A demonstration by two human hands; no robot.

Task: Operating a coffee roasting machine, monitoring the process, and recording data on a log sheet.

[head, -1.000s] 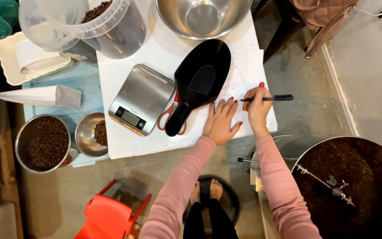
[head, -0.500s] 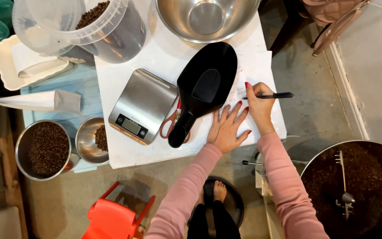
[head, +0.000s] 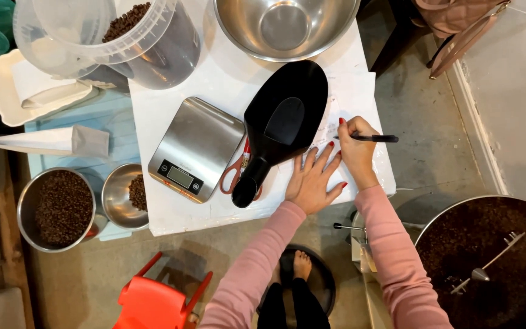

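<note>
My right hand [head: 357,149] grips a black pen [head: 377,138] with its tip on a sheet of white paper [head: 354,97] at the right end of the white table [head: 171,216]. Flat on the paper just to its left lies my left hand [head: 313,181], fingers spread, holding the sheet down. A big black scoop [head: 280,125] rests beside my left hand, its handle over red-handled scissors [head: 237,173]. A steel kitchen scale [head: 196,149] sits further left.
A steel bowl [head: 284,27] and a clear tub of dark beans [head: 123,36] stand at the back. Left of the table are two metal bowls of beans [head: 62,210], a white tray [head: 7,91] and a paper bag [head: 50,140]. A roaster cooling tray [head: 494,262] is at right, a red stool [head: 159,298] below.
The view has shifted slightly, so everything sits a little higher and further right in the frame. My hands stay on the paper, with the pen hand moved a touch along the sheet.
</note>
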